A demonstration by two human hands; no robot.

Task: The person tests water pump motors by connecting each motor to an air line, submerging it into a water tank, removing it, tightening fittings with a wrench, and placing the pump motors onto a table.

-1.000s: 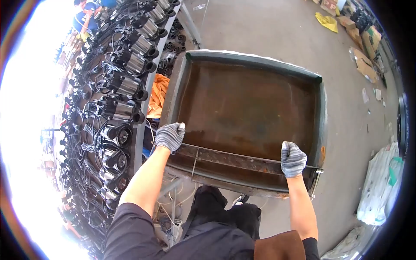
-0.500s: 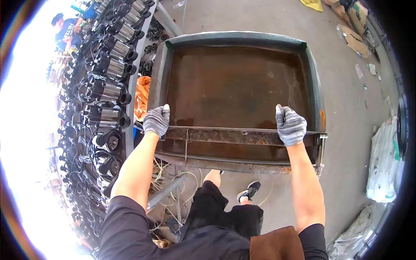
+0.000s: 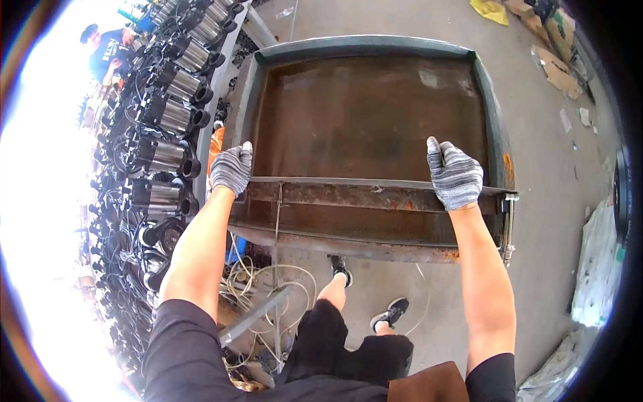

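Note:
A large metal tank [image 3: 368, 45] with a brown, rusty-looking inside lies in front of me. Across its near part runs a rusty metal bar [image 3: 348, 194]. My left hand [image 3: 232, 167], in a grey striped glove, is closed on the bar's left end, beside the tank's left wall. Gloved the same way, my right hand [image 3: 455, 174] is closed round the bar near its right end. Both thumbs point away from me. A thin rod [image 3: 278, 211] crosses the bar towards the near rim.
Rows of steel-and-black pumps [image 3: 161, 155] with cables fill the rack on the left. A person [image 3: 107, 53] is beyond them. Pale hoses [image 3: 295, 268] and a metal leg [image 3: 254, 315] are below the tank. Cardboard [image 3: 559, 72] and white wrapped goods [image 3: 596, 268] lie right.
The tank, the bar and both my hands sit higher in view, the hands still closed on the bar. My feet have come into view below, apart in a stride.

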